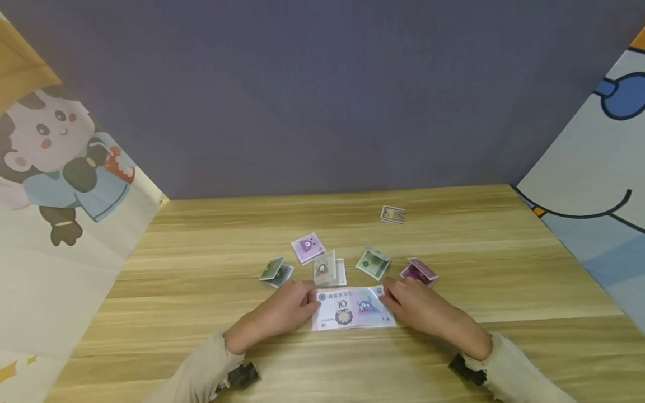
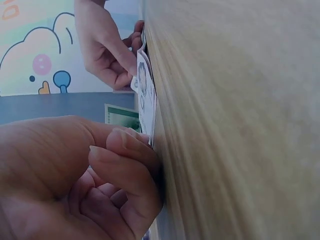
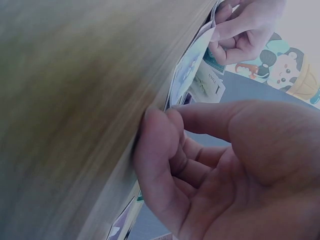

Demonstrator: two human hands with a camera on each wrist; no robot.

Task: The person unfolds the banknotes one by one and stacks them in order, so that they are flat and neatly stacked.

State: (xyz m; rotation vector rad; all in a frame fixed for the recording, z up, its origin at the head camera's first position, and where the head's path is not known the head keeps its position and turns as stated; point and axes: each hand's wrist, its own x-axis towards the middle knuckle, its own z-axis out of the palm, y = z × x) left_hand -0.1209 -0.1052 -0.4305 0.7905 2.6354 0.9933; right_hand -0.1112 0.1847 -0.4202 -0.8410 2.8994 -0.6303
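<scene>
A pale purple and blue play banknote with a "10" and a blue cartoon monster lies unfolded near the front of the table, its printed number upside down to me. My left hand pinches its left end between thumb and fingers. At the opposite end my right hand pinches the note the same way. In the left wrist view the banknote appears almost edge-on, low against the tabletop. From the right wrist, the fingertips hide the near end of the note.
Folded notes lie beyond my hands: dark green, purple, grey-green, green and magenta. Farther back is a small brown folded note. A dark grey panel bounds the wooden table behind.
</scene>
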